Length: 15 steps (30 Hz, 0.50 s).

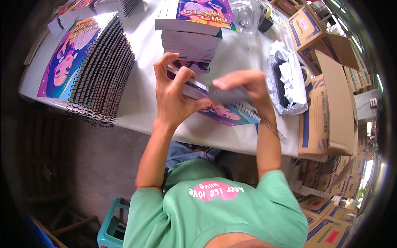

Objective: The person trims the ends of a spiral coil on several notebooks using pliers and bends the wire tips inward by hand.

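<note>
My left hand [175,93] grips a spiral notebook [194,86] on edge, with thumb and fingers on either side of its pages. A loose wire coil [269,124] trails from the notebook's right end down along my right forearm. My right hand [246,82] is at that end, its fingers smeared by motion. A grey blurred shape lies under it, and I cannot make out what it is. Below both hands a colourful cover [225,115] with a cartoon girl rests on the table. Just beyond them stands a tall stack of unbound page blocks [190,43] topped by a printed cover.
Coil-bound notebooks [103,62] stand stacked at the left of the white table [144,111]. On the right are a white plastic bag [287,82] with dark contents and open cardboard boxes [326,111]. Clear plastic wrap [246,16] lies at the back. A green stool [111,223] stands below left.
</note>
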{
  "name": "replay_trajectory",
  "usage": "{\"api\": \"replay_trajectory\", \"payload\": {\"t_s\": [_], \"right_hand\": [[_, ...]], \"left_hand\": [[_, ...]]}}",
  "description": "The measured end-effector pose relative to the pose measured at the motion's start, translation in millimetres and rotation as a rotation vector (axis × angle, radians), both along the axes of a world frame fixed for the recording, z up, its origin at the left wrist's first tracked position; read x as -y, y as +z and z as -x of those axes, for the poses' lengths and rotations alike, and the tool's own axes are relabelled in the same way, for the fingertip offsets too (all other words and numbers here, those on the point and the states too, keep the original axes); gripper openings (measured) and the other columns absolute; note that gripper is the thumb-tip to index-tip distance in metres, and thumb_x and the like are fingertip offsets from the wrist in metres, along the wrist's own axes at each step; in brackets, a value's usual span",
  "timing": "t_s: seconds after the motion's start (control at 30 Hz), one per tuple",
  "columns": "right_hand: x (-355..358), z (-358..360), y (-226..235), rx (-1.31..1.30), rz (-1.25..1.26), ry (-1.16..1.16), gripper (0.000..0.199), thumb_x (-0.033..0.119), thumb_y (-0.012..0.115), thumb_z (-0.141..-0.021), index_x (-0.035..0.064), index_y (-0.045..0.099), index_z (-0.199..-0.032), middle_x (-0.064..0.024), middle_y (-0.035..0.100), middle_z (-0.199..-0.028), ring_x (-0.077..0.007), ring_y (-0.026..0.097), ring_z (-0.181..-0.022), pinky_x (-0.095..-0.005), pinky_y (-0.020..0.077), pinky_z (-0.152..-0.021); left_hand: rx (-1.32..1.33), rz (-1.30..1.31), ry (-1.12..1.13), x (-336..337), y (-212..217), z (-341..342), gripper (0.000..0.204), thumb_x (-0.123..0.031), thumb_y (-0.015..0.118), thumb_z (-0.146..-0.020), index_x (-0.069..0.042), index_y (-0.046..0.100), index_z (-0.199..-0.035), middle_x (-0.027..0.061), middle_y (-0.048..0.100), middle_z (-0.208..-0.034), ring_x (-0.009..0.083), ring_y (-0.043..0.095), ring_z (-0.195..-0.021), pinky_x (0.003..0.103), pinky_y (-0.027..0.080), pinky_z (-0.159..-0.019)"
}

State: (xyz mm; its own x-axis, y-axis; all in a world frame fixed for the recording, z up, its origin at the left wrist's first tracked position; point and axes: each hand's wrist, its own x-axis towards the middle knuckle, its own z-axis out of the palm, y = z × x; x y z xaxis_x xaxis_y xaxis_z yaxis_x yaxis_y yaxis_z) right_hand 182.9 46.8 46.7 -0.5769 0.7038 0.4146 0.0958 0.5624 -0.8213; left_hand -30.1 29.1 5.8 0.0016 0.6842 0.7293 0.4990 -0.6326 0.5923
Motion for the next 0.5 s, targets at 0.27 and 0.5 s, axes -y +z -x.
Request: {"api": "replay_trajectory", "payload": {"t_s": [0.27, 0.5], "right_hand": [[-15.0, 8.2, -12.3, 0.246, -0.075, -0.352, 0.024, -0.01, 0.058, -0.071, -0.0003, 0.07, -0.09, -0.0153, 0.069, -0.088, -0.023, 0.067, -0.086, -0.0299, 0.0523, -0.079], [-12.8, 8.0, -3.0, 0.051, 0.079, -0.204, 0.018, -0.002, 0.063, -0.071, -0.003, 0.07, -0.087, -0.017, 0.069, -0.091, -0.0245, 0.067, -0.087, -0.0323, 0.0524, -0.08]], "left_hand": [[0.181, 0.03, 0.0, -4.8, -17.2, -5.0, 0.079, -0.042, 0.09, -0.034, -0.008, 0.05, -0.094, 0.0105, 0.043, -0.101, 0.0271, 0.038, -0.106, 0.038, 0.047, -0.076], [0.242, 0.108, -0.189, -7.6, -20.7, -2.6, 0.075, -0.039, 0.091, -0.036, -0.007, 0.049, -0.089, 0.0089, 0.042, -0.099, 0.0218, 0.045, -0.095, 0.031, 0.046, -0.068]]}}
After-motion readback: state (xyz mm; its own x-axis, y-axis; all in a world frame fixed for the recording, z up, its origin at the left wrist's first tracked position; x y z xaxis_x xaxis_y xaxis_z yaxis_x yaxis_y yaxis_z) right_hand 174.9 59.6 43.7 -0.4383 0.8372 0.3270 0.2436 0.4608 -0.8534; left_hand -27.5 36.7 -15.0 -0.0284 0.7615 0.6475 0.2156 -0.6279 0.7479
